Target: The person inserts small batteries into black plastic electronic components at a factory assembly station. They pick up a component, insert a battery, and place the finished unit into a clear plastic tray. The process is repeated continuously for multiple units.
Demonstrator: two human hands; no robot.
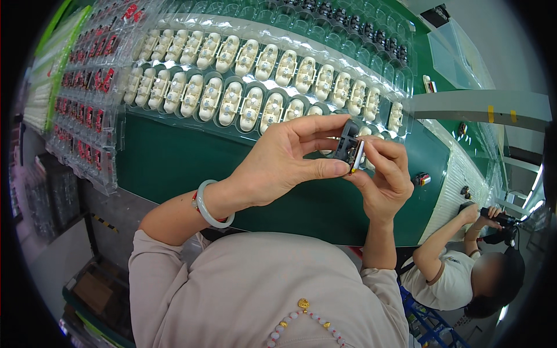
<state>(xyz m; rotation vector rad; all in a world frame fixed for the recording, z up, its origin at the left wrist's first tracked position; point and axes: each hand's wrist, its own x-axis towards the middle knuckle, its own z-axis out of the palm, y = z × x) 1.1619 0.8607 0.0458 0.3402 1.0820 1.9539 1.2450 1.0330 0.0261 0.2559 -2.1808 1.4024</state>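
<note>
In front of my chest, my left hand (278, 159) pinches a small black plastic housing (346, 139) between thumb and fingers. Against its right side, my right hand (384, 180) grips a thin part (359, 154) with a white face. The two pieces are close together or touching; fingers hide exactly where they meet. Just beyond my hands lies a clear plastic tray (191, 129) with rows of cream oval shells (231, 101), each in its own pocket. My hands cover some of the shells in the near row.
Clear trays of red and black parts (87, 116) stand at the left. Black pieces (371, 32) fill another tray at the far side. A small red and black part (423, 179) lies right on the green table (168, 153). A grey bar (481, 107) and a co-worker (444, 278) are at right.
</note>
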